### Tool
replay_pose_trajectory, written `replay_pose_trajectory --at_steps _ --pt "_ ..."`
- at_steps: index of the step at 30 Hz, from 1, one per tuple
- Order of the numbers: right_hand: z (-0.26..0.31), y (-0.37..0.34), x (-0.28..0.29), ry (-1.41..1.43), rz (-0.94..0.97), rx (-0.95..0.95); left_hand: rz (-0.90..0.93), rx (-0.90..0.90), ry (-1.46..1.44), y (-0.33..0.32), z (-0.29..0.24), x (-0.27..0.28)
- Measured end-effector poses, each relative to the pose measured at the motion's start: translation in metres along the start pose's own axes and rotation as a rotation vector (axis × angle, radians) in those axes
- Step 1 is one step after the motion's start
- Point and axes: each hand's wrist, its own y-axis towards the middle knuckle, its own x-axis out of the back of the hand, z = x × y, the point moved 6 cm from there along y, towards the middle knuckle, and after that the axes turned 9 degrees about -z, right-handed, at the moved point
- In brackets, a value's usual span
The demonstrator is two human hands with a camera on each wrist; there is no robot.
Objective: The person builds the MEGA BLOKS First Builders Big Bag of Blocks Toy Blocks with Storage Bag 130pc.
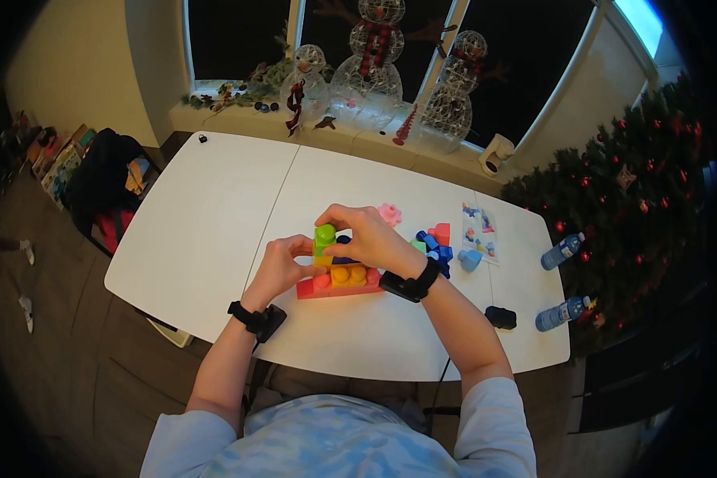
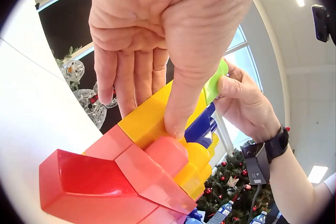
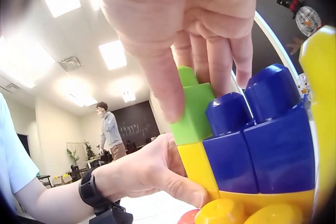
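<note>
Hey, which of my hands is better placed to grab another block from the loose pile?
Probably your right hand: it's nearer the pile, though it's now pinching the green block. Your left hand is farther away and grips the yellow block.

This seemed a shared office or common room: a white desk (image 1: 207, 211) stood beneath the left hand (image 1: 276, 271) and right hand (image 1: 368, 240), wire snowmen (image 1: 370, 78) lined the windows (image 1: 526, 68) beyond them, a Christmas tree (image 1: 625, 187) rose to their right, and light panels (image 3: 113, 55) and a lettered wall (image 3: 134, 115) showed behind the left hand.
</note>
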Motion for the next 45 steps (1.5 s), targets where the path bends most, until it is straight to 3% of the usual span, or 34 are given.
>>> replay_pose_trajectory --at_steps 5,8,11,13,17,20,22,26,30,33,39,45 --pt "-0.003 0.0 -0.002 -0.024 0.047 -0.072 0.002 0.001 0.007 0.0 -0.001 0.0" --pt "-0.002 -0.001 -0.001 0.015 -0.027 0.045 0.0 -0.001 -0.001 0.001 0.0 -0.001" --pt "-0.005 -0.002 0.002 -0.001 0.021 -0.032 -0.003 0.001 -0.006 0.001 0.003 -0.002" --pt "-0.003 -0.006 0.018 -0.027 -0.054 0.042 0.005 -0.005 -0.011 0.001 0.001 -0.002" --pt "-0.037 -0.016 0.088 0.007 -0.292 -0.091 0.017 0.031 -0.026 0.0 0.002 -0.004" --pt "-0.092 -0.041 0.125 -0.154 -0.476 -0.211 0.022 0.032 -0.046 0.001 0.002 -0.004" --pt "-0.126 -0.061 0.127 -0.36 -0.37 -0.374 0.024 0.028 -0.052 0.001 0.0 -0.004" --pt "-0.167 -0.092 0.119 -0.612 -0.157 -0.455 0.03 0.028 -0.057 0.001 -0.001 -0.005" --pt "-0.189 -0.107 0.116 -0.65 -0.169 -0.562 0.051 0.008 -0.066 0.0 -0.001 -0.006" --pt "-0.203 -0.11 0.109 -0.774 -0.176 -0.469 -0.003 -0.048 -0.025 -0.002 -0.011 -0.004" --pt "-0.224 -0.098 0.095 -0.814 -0.114 -0.479 -0.078 -0.071 -0.199 -0.001 -0.016 0.0" --pt "-0.228 -0.1 0.085 -0.844 -0.057 -0.475 -0.082 -0.089 -0.188 -0.003 -0.019 -0.001"
